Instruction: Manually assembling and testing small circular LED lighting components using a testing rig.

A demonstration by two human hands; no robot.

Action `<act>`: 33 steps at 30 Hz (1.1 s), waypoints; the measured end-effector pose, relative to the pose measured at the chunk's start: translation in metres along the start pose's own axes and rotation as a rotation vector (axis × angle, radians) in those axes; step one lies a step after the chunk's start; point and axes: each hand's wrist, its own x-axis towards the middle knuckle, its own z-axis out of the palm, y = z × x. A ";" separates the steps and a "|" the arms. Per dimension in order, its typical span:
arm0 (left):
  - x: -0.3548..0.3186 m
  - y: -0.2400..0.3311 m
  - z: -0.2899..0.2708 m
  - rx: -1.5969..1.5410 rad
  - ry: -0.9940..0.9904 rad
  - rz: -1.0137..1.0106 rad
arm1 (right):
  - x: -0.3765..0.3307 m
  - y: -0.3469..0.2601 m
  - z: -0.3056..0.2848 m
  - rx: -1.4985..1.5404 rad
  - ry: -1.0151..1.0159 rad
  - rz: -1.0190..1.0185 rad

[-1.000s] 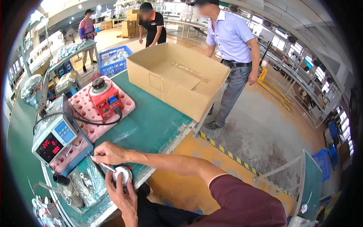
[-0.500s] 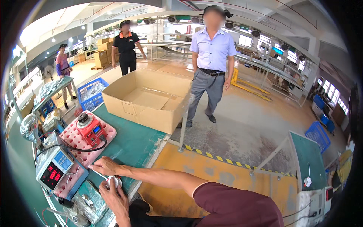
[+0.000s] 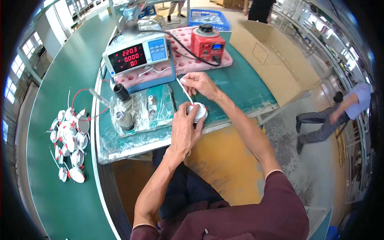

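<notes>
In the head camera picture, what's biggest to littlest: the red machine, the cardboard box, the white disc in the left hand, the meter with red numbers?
1. Cardboard box
2. Meter with red numbers
3. Red machine
4. White disc in the left hand

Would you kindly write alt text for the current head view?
A person's left hand holds a round white device at a green bench while the right hand pinches its white cable. Beyond stand a meter with red digits and a red box with a black knob; similar white devices lie heaped at left.
</notes>
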 end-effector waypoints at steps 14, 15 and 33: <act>-0.008 -0.005 -0.026 0.138 -0.162 0.201 | 0.021 -0.021 0.053 0.061 -0.301 0.086; -0.007 -0.008 -0.024 0.097 -0.187 0.203 | 0.015 -0.030 0.052 0.059 -0.283 0.129; -0.012 -0.008 -0.014 0.135 0.033 0.109 | 0.034 -0.044 0.089 -0.349 -0.322 0.258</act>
